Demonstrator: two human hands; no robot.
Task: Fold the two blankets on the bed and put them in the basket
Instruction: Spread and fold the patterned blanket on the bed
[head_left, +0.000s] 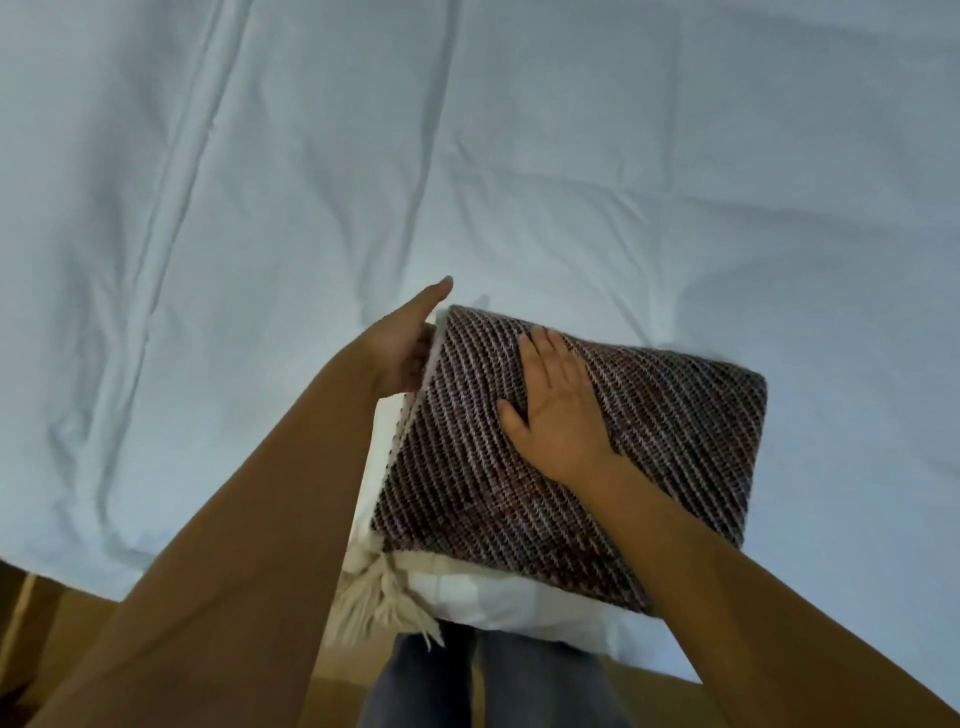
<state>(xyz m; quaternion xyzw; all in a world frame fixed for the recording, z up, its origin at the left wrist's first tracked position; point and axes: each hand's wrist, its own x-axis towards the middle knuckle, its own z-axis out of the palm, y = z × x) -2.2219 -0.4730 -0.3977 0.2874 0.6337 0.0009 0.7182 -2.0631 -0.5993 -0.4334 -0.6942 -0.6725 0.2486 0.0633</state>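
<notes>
Both blankets are folded and stacked: dark blanket (649, 441) on top, white blanket (498, 592) under it, tassels (379, 597) hanging off the near-left corner. The stack sits at the near edge of the bed (467, 156), overhanging toward the person's legs (467, 675). Can't tell if it's already lifted clear of the sheet.

Left hand (402, 348) is at the stack's far-left edge, fingers curled round the dark blanket's side, thumb sticking out far. It's likely there to get under the stack and carry it.

Right hand (550, 410) lies flat on top of the dark blanket, fingers straight and slightly spread, gripping nothing. My read is that it presses down so the layers don't slide or unfold.

Basket not in view. Folding looks done, so the carry to the basket is left. Risk: the white layer sagging out at the near side.
</notes>
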